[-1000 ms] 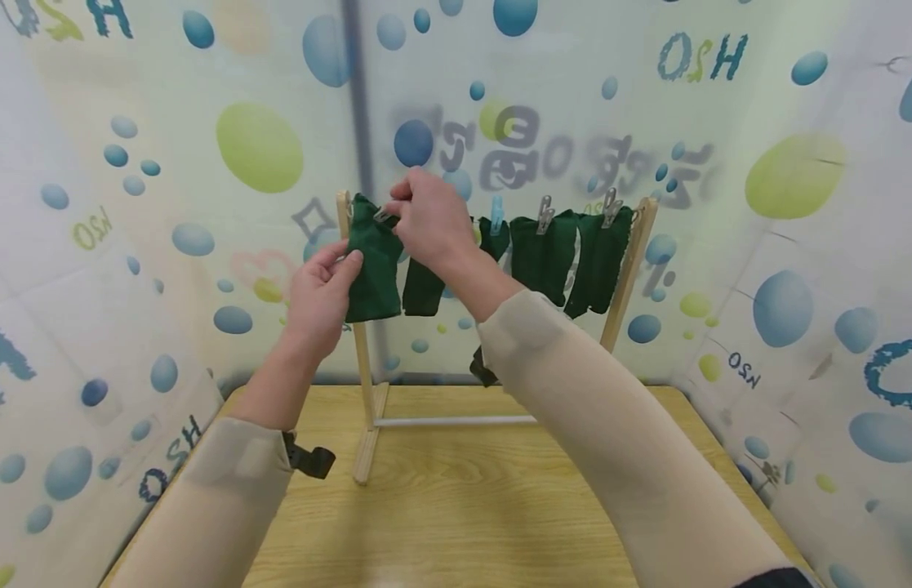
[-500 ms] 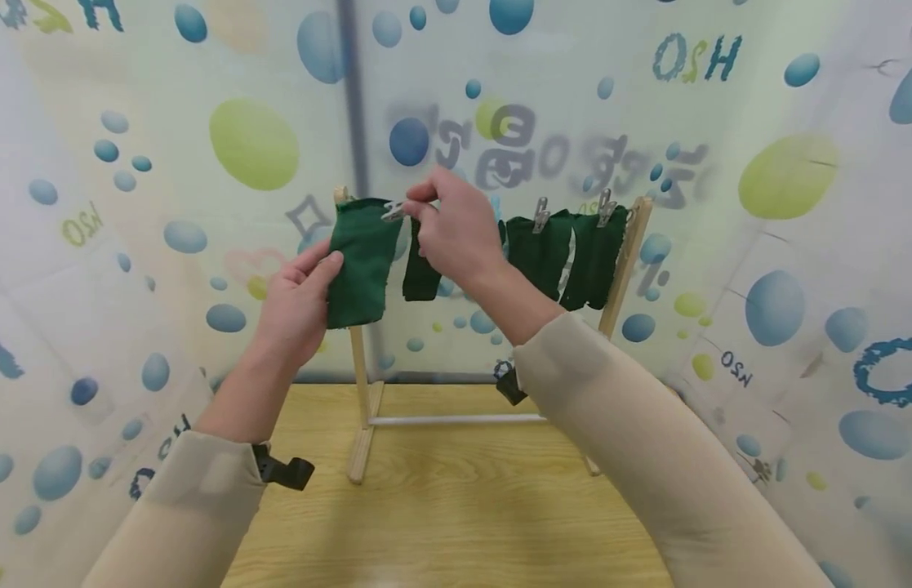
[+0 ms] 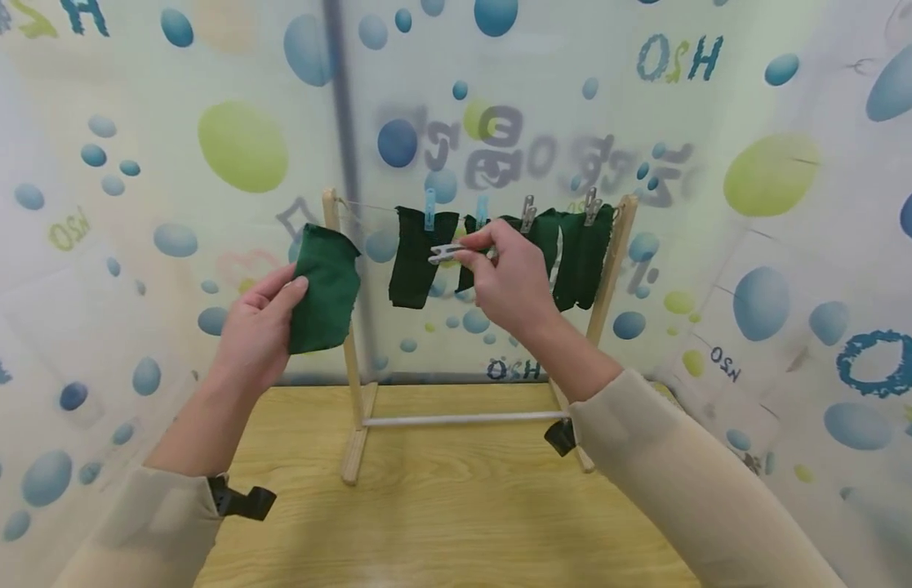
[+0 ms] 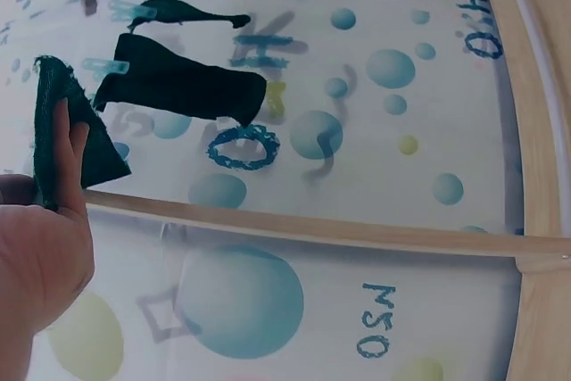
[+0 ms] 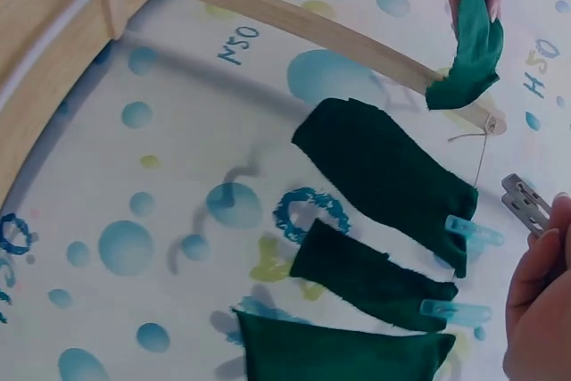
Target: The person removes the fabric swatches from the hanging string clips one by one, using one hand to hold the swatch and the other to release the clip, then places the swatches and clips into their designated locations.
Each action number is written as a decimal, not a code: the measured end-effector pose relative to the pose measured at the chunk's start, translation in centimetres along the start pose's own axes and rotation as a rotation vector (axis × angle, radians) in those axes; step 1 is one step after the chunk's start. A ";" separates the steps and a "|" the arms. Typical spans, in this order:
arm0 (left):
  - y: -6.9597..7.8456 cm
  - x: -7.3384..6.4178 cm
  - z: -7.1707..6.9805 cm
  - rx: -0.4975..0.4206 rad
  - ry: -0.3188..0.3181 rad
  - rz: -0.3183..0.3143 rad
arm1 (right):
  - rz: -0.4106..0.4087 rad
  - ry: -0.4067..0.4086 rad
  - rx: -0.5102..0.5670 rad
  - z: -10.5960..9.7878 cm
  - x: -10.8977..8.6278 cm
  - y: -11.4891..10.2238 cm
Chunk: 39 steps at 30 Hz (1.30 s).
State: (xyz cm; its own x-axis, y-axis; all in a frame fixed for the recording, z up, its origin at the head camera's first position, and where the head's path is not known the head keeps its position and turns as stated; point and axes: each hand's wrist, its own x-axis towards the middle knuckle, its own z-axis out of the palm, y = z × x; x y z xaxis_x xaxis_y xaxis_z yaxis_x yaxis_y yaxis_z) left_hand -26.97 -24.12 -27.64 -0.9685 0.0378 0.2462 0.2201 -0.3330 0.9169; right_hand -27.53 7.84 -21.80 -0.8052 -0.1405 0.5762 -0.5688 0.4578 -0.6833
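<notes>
The left hand (image 3: 257,327) pinches a green cloth (image 3: 325,286) by its side edge, thumb on the near face and fingers behind, while the right hand (image 3: 518,282) pinches a grey clothespin (image 3: 446,252) between thumb and fingers, its nose pointing toward the left hand. The held cloth is a small, roughly rectangular piece of plain deep green, brighter than the hung ones; its upper corner on the far side from the thumb droops to a point, its lower edge bows slightly, and loose threads fringe its edges. From the right wrist it looks creased lengthwise, with light catching along the fold; from the left wrist it is seen nearly edge-on. It is held in the air at the left end of the rack, apart from the string (image 3: 367,206) and, in the head view, overlapping the wooden left post (image 3: 353,367). The clothespin, with slots in its grey body, is in front of the hung pieces. Along the string hang four darker green cloths (image 3: 411,269), the two nearest the left post under light blue clothespins (image 3: 429,211), the other two under grey ones. Below, a white bar (image 3: 463,419) joins the rack's sides above a wood-grain table (image 3: 441,506), and a bubble-printed backdrop (image 3: 426,49) surrounds it.
</notes>
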 end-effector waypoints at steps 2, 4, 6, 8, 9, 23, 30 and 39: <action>-0.2 -0.4 -0.7 -0.012 0.000 0.001 | 0.021 0.004 0.012 -0.3 -0.6 0.7; -0.4 -0.8 -1.4 -0.013 0.005 0.001 | 0.033 0.008 0.016 -0.6 -1.2 1.4; -0.6 -1.1 -1.9 -0.004 0.008 -0.005 | 0.045 0.011 0.013 -0.9 -1.9 2.2; -0.7 -1.4 -2.5 -0.004 0.007 -0.015 | 0.057 0.020 0.003 -1.2 -2.5 3.0; -0.8 -1.5 -2.7 0.001 0.007 -0.020 | 0.064 0.024 -0.004 -1.4 -2.8 3.5; -1.4 -2.5 -5.8 0.015 0.038 -0.092 | 0.177 0.037 -0.005 -3.4 -5.8 7.7; -1.8 -3.1 -7.5 0.026 0.046 -0.117 | 0.261 0.035 0.017 -4.0 -7.2 9.5; -3.0 -4.1 -10.0 -0.036 0.058 -0.116 | 0.366 0.054 0.011 -4.5 -9.4 12.4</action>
State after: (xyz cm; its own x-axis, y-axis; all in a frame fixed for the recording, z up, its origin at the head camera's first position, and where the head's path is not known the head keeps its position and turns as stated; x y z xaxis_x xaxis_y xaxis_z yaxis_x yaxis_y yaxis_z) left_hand -24.79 -32.66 -34.58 -0.9925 0.0235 0.1196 0.1030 -0.3628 0.9261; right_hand -26.24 18.83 -33.71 -0.9459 0.0777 0.3149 -0.2462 0.4600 -0.8531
